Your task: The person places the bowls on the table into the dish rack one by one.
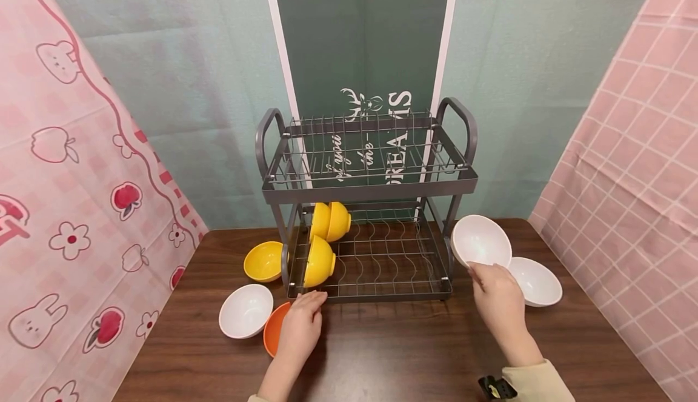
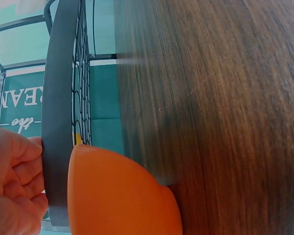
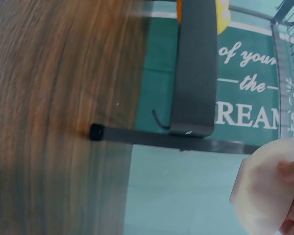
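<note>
At the right of the dish rack (image 1: pixel 371 193), my right hand (image 1: pixel 498 299) pinches the rim of a white bowl (image 1: pixel 481 241), lifted and tilted beside the lower tier. In the right wrist view the bowl (image 3: pixel 269 188) appears at the lower right, thumb on its surface. My left hand (image 1: pixel 300 323) rests against the front rail (image 2: pixel 59 112) of the lower tier, fingers loosely bent. Below that hand is an orange bowl (image 1: pixel 274 329), partly hidden. Yellow bowls (image 1: pixel 319 261) stand on edge at the left of the lower tier, two of them close together behind.
A second white bowl (image 1: pixel 537 282) lies right of the rack on the brown table (image 1: pixel 392 353). Left of the rack are a yellow bowl (image 1: pixel 263 262) and another white bowl (image 1: pixel 245 311). The upper tier (image 1: pixel 371 193) overhangs the lower one, with a raised handle (image 1: pixel 470 129) on each side.
</note>
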### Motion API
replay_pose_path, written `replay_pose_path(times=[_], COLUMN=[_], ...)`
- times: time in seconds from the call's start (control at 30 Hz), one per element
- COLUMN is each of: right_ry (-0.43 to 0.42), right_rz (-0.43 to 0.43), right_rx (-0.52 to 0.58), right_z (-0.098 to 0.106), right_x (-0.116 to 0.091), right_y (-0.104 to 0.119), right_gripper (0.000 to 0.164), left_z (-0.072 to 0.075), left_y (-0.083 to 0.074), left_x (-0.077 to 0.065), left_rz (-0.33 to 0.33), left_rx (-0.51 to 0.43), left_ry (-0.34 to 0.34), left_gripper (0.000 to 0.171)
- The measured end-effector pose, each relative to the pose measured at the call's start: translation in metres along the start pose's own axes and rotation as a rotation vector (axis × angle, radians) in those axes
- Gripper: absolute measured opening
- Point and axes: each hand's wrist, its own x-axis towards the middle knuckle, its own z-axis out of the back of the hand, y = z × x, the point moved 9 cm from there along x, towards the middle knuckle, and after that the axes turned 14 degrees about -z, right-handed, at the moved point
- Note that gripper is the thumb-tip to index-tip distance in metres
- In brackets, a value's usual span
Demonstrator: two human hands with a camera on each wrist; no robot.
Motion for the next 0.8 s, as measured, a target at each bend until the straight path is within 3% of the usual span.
replay_pose_path(times=[0.47, 0.67, 0.8], right_ry=[-0.023, 0.025, 0.029], right_rz=[0.127, 0.161, 0.198], right_rx=[0.086, 0.099, 0.108], right_z=[0.005, -0.004, -0.008], right_x=[-0.006, -0.012, -0.017], right_y=[0.039, 0.054, 0.065], right_gripper=[0.01, 0.011, 0.03], left_z=[0.001, -0.002, -0.002], left_y=[-0.002, -0.002, -0.003], left_x=[0.0, 0.001, 0.002], left_rz=[-0.003, 0.064, 0.132], left_rx=[0.019, 0.005, -0.085], left_ry=[-0.032, 0.016, 0.015], left_gripper=[0.025, 0.025, 0.022])
